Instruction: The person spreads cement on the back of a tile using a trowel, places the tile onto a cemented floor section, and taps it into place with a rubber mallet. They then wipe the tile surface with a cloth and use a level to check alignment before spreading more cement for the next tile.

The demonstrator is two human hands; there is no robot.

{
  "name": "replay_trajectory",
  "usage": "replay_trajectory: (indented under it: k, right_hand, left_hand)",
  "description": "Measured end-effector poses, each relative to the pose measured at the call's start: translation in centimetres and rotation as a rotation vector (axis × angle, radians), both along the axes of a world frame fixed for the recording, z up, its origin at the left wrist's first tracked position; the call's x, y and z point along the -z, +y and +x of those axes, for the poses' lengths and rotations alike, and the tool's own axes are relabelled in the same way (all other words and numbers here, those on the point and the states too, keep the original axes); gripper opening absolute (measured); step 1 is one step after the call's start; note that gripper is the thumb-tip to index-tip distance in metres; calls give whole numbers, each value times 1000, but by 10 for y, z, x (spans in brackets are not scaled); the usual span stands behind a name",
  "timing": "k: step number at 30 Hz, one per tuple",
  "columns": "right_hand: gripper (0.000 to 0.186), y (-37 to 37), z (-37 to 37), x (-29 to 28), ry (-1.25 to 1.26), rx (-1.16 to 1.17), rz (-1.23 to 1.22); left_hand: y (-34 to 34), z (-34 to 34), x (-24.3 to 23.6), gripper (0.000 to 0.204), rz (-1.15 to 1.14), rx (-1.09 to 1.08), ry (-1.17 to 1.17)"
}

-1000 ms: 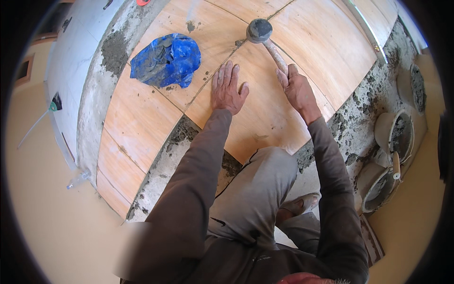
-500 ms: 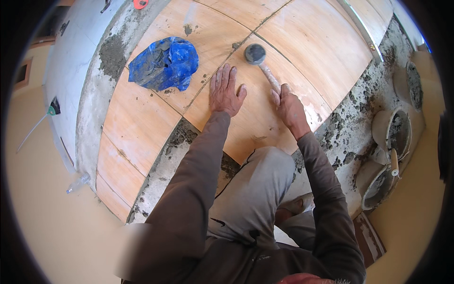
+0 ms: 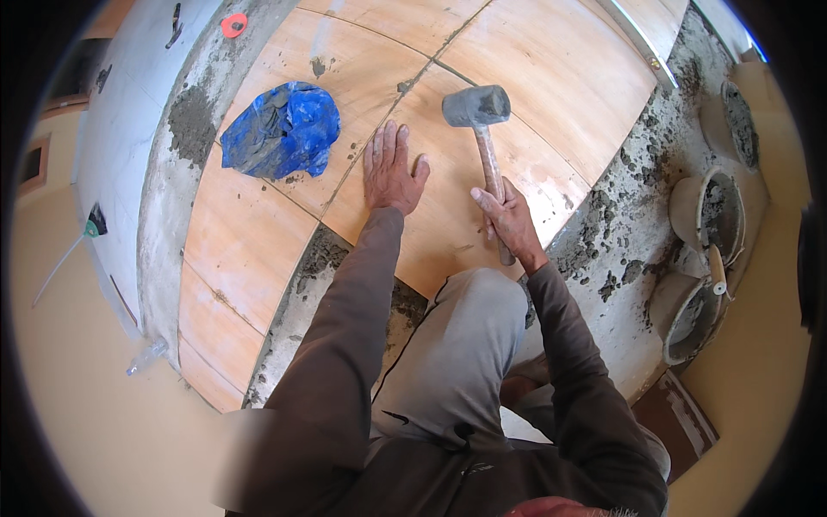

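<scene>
On a light wood-look floor tile point(image 3: 431, 198), my left hand point(image 3: 394, 172) lies flat, fingers stretched out and slightly apart, with a joint just beside it. My right hand point(image 3: 510, 220) grips the wooden handle of a rubber mallet point(image 3: 475, 108); the grey-black head is turned sideways over the tile, beyond and right of my left hand. A crumpled blue plastic sheet point(image 3: 280, 129), smeared with grey mortar, lies on the tiles left of my left hand. My knee is bent at the tile's near edge.
Mortar-spattered bare floor point(image 3: 603, 258) runs along the right, holding buckets point(image 3: 706, 215) of grey mortar and a metal straightedge point(image 3: 637, 39). A brown board point(image 3: 676, 422) lies lower right. At left are a pale strip point(image 3: 121, 138), a red round piece point(image 3: 233, 25) and a clear bottle point(image 3: 146, 355).
The mallet head has rotated from end-on to sideways, and my right hand has moved down and left along with it. The whole view has shifted slightly, with my left hand still flat.
</scene>
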State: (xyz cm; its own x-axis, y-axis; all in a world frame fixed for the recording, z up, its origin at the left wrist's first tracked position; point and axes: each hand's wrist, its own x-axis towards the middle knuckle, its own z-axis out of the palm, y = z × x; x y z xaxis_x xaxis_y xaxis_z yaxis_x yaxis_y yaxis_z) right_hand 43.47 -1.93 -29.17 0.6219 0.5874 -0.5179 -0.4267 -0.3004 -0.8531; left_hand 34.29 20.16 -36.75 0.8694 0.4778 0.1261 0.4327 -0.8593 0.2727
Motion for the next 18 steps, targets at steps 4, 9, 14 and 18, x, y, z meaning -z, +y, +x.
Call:
replay_trajectory:
  k: [4,9,14,18]
  right_hand:
    - [28,-4,-28,46,-59,341,94]
    - [23,9,-39,60,-215,524,112]
    - [25,6,-39,63,-257,484,67]
    - [27,7,-38,67,-305,471,81]
  left_hand:
    - [-1,-1,3,69,11,19,-32]
    - [2,-5,7,64,12,36,-72]
    - [77,-14,-19,61,96,50,20]
    - [134,-4,-37,64,380,-514,-36]
